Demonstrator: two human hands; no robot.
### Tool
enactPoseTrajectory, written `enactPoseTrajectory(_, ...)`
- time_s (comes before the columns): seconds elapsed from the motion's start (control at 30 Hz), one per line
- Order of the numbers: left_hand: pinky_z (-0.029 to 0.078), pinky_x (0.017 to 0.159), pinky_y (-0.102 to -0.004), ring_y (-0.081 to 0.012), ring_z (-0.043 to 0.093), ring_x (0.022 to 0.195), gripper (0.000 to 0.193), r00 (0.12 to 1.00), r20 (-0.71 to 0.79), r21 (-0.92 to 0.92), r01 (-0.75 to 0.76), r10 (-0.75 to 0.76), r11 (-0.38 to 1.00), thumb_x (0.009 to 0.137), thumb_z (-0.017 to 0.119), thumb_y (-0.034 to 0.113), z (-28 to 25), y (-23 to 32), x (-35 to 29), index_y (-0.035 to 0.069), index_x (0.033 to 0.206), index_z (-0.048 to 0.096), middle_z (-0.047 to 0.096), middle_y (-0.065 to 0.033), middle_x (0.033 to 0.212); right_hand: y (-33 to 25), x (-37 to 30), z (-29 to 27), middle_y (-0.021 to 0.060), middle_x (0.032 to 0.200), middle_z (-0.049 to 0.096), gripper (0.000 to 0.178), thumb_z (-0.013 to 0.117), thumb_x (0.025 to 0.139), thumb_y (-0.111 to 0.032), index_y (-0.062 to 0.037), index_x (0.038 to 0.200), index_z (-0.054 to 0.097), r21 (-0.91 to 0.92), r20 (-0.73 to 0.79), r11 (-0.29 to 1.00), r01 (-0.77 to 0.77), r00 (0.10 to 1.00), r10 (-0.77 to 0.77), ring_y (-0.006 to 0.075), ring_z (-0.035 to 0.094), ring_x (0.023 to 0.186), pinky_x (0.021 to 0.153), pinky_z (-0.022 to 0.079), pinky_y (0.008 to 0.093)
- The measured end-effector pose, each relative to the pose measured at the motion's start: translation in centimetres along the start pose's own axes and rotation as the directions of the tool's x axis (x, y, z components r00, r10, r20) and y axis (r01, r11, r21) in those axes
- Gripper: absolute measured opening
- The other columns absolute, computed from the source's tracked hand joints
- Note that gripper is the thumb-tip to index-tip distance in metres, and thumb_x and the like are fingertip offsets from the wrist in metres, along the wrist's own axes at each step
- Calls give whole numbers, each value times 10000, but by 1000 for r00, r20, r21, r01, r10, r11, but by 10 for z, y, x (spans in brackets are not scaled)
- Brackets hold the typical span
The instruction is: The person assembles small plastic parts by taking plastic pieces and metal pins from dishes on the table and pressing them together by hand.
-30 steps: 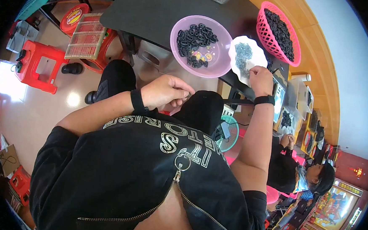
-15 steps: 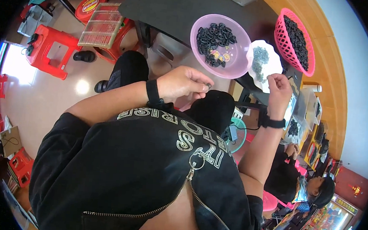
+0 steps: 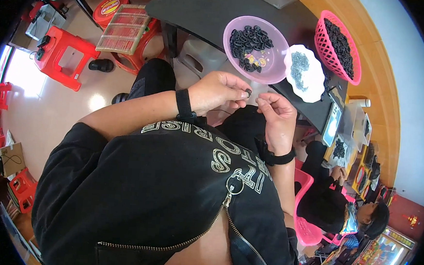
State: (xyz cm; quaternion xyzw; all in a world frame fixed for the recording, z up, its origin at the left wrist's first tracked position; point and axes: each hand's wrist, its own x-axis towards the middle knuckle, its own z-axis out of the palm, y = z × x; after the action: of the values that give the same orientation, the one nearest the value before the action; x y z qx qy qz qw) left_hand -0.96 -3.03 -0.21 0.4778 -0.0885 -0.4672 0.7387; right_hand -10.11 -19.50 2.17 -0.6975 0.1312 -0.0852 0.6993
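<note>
My left hand (image 3: 215, 93) pinches a small dark part (image 3: 248, 92) between thumb and fingertips, above my lap. Close by on its right, my right hand (image 3: 279, 121) is closed in a pinch; whatever its fingertips hold is too small to make out. Beyond both hands stands a light purple basin (image 3: 273, 63) with many black ring-like parts (image 3: 249, 41) and a few yellowish bits in it. A white scalloped plate (image 3: 315, 80) beside the basin bears a scatter of tiny grey metallic pieces (image 3: 299, 65).
A pink lattice basket (image 3: 325, 48) full of black parts stands at the right of the dark table (image 3: 200, 8). A small scale with a lit panel (image 3: 332, 124) lies near the table's edge. A co-worker (image 3: 324, 200) sits at the right. Red stools (image 3: 63, 58) stand on the left.
My right hand has come from the white plate leftward and down, close to my left hand. The left hand still pinches the small dark part. The view has shifted slightly.
</note>
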Motion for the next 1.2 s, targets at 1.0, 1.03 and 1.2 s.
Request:
enactPoseTrajectory(1.0,501,665,-196,-88,588,745,126,994,2,42,-106,106,993,853,575,54,6,-6,-17,-12,960,588,617,-56,867,10,-15,26,0,746,603,60,599,845,-41,16,840,617,-166,-51,979,122,990,-132,43,513,664,608,414,179)
enactPoseTrajectory(1.03,503,668,-200,-91,590,750,123,994,-6,43,-111,112,993,854,572,50,5,-7,-16,-14,958,587,618,-60,870,10,-15,27,0,746,603,60,599,845,-41,16,840,617,-167,-50,979,120,990,-130,43,513,664,608,414,179)
enactPoseTrajectory(1.2,505,673,-205,-93,592,749,117,995,-14,57,-94,95,994,861,561,48,4,-8,-14,-17,954,587,621,-65,866,16,-10,27,-15,697,584,97,596,853,-73,10,805,606,-236,-54,958,164,982,-182,39,482,618,555,399,194)
